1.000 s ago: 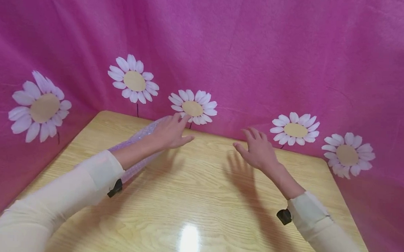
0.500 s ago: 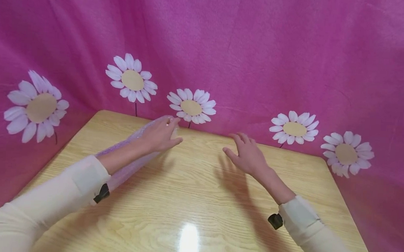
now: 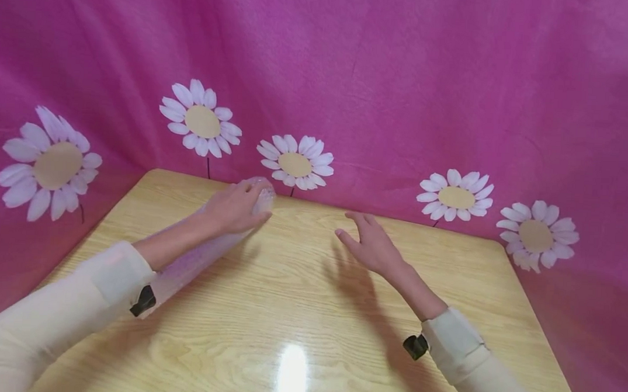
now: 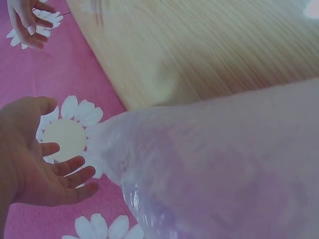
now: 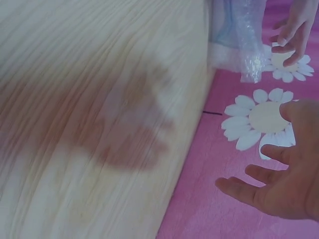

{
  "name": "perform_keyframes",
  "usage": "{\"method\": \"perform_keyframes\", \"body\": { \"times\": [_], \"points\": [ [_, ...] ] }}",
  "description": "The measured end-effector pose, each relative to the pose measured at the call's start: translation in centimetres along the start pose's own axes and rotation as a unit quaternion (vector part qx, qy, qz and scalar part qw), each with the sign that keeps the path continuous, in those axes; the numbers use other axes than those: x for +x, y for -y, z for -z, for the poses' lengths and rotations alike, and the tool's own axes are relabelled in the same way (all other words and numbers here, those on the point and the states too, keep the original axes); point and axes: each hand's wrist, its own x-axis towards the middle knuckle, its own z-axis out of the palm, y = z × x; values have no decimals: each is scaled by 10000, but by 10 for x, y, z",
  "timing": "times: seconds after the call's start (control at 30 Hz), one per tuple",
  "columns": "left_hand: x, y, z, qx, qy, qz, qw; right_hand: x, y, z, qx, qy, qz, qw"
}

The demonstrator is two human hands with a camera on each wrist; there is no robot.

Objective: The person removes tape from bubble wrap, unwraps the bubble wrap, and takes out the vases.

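Observation:
A long bundle in clear, shiny plastic wrap (image 3: 197, 261), purple-tinted, lies along the left part of the wooden table beneath my left forearm. What is inside it cannot be made out. Its crinkled far end shows beside my left hand (image 3: 231, 207), which hovers over it. In the left wrist view, the fingers of that hand (image 4: 40, 164) are spread and slightly bent, apart from the wrapped bundle (image 4: 214, 164). My right hand (image 3: 372, 245) is held above the table to the right, fingers loosely bent, holding nothing. The right wrist view shows the bundle's end (image 5: 237, 35) near the left hand.
The wooden table (image 3: 289, 288) has its far edge against a pink cloth (image 3: 376, 105) printed with several white daisies. The cloth also rises along both sides. A bright light reflection sits on the near part of the table. Dark wrist cameras (image 3: 415, 346) hang at the cuffs.
Both hands have moved left and a little toward me. More of the bundle's crinkled far end now shows past my left fingers. The view has shifted slightly.

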Motion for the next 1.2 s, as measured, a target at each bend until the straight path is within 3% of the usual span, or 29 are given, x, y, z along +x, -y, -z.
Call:
{"method": "perform_keyframes", "body": {
  "times": [0.47, 0.7, 1.2],
  "points": [
    [-10, 19, 10, -20, 187, 438, 9989, 3, 20, -15, 579, 225, -159, 9979],
    [-12, 26, 16, -89, 333, 526, 9980, 3, 25, -25, 1102, 223, -265, 9933],
    [-21, 39, 22, -321, 463, 559, 9968, 1, 44, -47, 1560, 402, -673, 9847]
  ]
}}
